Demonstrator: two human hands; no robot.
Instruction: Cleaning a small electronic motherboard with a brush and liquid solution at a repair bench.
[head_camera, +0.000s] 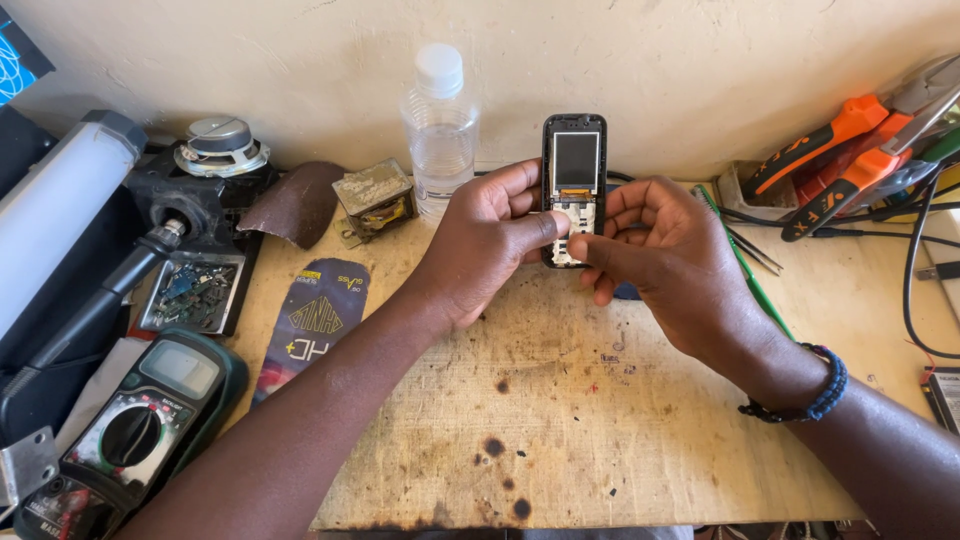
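**Me:** I have the small phone (573, 190) up off the wooden board (560, 420), held between both hands. My left hand (487, 240) is curled around its left side, with the thumb lying across the bare keypad part. My right hand (665, 255) comes in from the other side. Its finger and thumb tips pinch right at the middle of the phone. Both hands are closed on it — not loose, not hard.

**Helper:** Is the front cover on?

**Me:** It looks off. I can see the little screen at the top and the bare, pale board below it. What my right fingertips pinch I cannot tell. It is too small.

**Helper:** What is near you?

**Me:** A clear water bottle (440, 130) stands just behind the phone, by the wall. A meter (135, 430) with a round dial lies at my lower left. Orange-handled pliers (840, 160) rest at the far right, and thin tweezers (755, 250) lie just beside my right hand.

**Helper:** How do I hold such a thing well?

**Me:** I think the left hand should stay still and grip only the edges. The right fingertips should press softly — the bare part looks easy to bend or scratch. Keep it over the board, so a small bit that drops does not roll off.
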